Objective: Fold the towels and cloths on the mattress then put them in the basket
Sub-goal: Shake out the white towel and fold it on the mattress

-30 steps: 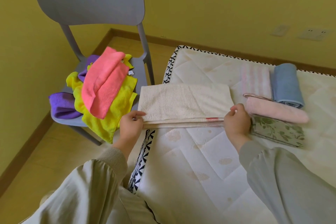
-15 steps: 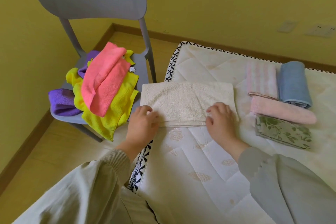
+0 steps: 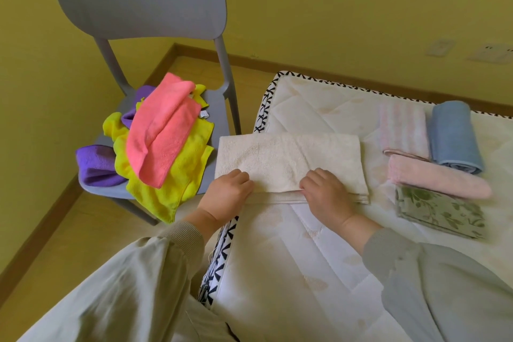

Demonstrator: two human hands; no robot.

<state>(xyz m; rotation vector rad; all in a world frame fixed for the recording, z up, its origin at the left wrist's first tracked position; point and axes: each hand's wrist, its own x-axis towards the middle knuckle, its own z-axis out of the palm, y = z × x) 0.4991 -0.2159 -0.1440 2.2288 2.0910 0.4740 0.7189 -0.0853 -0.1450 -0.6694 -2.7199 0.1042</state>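
Note:
A cream towel [image 3: 288,161], folded into a long band, lies across the left edge of the white mattress [image 3: 291,253]. My left hand [image 3: 226,196] and my right hand [image 3: 324,198] rest side by side on the towel's near edge, fingers bent, pressing it down. To the right on the mattress lie a striped pink towel [image 3: 402,128], a rolled blue towel [image 3: 455,136], a rolled pink towel [image 3: 438,180] and a folded green leaf-print cloth [image 3: 441,211]. No basket is in view.
A grey chair [image 3: 138,8] stands left of the mattress against the yellow wall. Unfolded pink [image 3: 162,130], yellow [image 3: 177,180] and purple [image 3: 95,165] cloths are heaped on its seat. Wooden floor runs along the left side.
A second ago both hands pinched the towel's near corners. They laid the edge down and have slid inward along it toward the middle.

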